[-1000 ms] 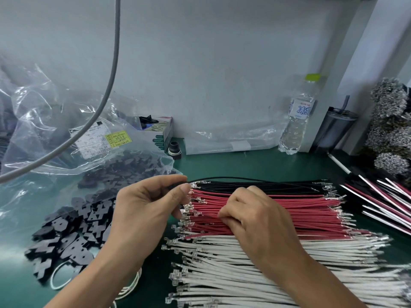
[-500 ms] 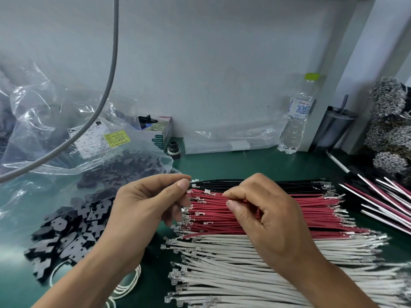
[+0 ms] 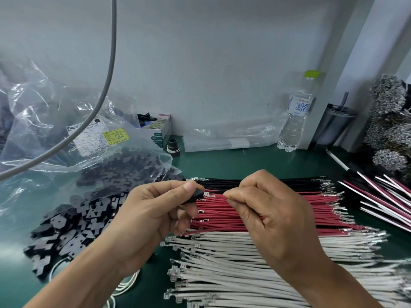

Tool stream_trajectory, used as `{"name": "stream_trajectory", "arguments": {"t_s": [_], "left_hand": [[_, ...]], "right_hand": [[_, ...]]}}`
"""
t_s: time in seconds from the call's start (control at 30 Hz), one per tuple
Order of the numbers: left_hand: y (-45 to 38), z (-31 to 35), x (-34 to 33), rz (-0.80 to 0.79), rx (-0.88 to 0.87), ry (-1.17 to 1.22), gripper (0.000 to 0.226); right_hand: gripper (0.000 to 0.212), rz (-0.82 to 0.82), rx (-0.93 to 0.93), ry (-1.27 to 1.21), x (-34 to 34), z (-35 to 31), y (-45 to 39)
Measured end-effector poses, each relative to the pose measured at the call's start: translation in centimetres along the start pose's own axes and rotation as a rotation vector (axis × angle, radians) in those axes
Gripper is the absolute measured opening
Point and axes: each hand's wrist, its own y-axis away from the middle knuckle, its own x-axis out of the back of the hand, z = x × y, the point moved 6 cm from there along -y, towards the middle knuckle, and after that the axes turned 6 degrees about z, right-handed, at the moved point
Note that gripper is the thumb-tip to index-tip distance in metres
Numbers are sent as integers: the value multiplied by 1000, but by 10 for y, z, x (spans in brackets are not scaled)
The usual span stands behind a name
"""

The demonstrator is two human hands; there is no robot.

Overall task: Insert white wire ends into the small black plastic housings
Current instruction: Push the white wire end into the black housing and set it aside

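Observation:
My left hand (image 3: 155,216) pinches a small black housing (image 3: 198,194) between thumb and forefinger, above the left ends of the wire rows. My right hand (image 3: 269,218) pinches a thin wire at its fingertips, and the wire's metal terminal (image 3: 206,193) sits right at the housing's open side. Against the red bundle I cannot tell that wire's colour. On the green mat lie white wires (image 3: 240,263) nearest me, then red wires (image 3: 222,220), then black wires (image 3: 262,182). Loose black housings (image 3: 73,225) are heaped at the left.
A clear plastic bag (image 3: 55,121) with more black parts fills the left. A grey cable (image 3: 110,63) hangs across it. At the back stand a small box (image 3: 161,132), a water bottle (image 3: 297,116) and a dark cup (image 3: 335,127). Mixed wire bundles (image 3: 382,196) and silvery terminal clusters (image 3: 389,130) crowd the right.
My right hand has lifted off the red wires with a wire pinched and brought its end to the housing in my left hand. My left hand has barely moved.

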Motion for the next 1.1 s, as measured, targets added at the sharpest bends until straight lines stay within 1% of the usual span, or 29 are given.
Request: {"name": "stream_trajectory", "arguments": {"t_s": [0.13,0.23,0.33,0.4,0.47,0.53,0.6,0.67,0.73,0.87,1.03,1.1], "left_hand": [[0,-1,1,-3,32,-1,38],[1,-2,1,-5,55,-26,37],[2,-7,-1,1,84,-29,35],[3,-7,-3,10,73,-18,36],[4,-2,-4,26,-19,-88,37],[6,7,-4,54,-217,-331,38],[10,16,-6,92,-412,-560,32],[11,17,-6,135,-482,-661,28],[12,16,-7,156,-465,-655,29],[13,15,-11,95,-420,-513,18],[12,14,-9,34,-392,-516,12],[10,14,-9,31,-397,-513,12]], "right_hand": [[6,-8,144,99,2,-5,2],[8,-6,220,155,1,-9,2],[10,-9,222,136,-5,-15,4],[11,-20,194,137,-8,-16,5],[12,-35,147,129,-9,-12,5],[14,-55,101,109,-9,-6,5],[15,-79,58,66,-9,-1,6],[14,-97,13,28,-8,1,7],[13,-98,-8,45,-7,1,6],[14,-85,-4,48,-10,-4,5],[16,-113,5,-11,-13,-7,7],[15,-102,33,78,-8,-6,3]]}}
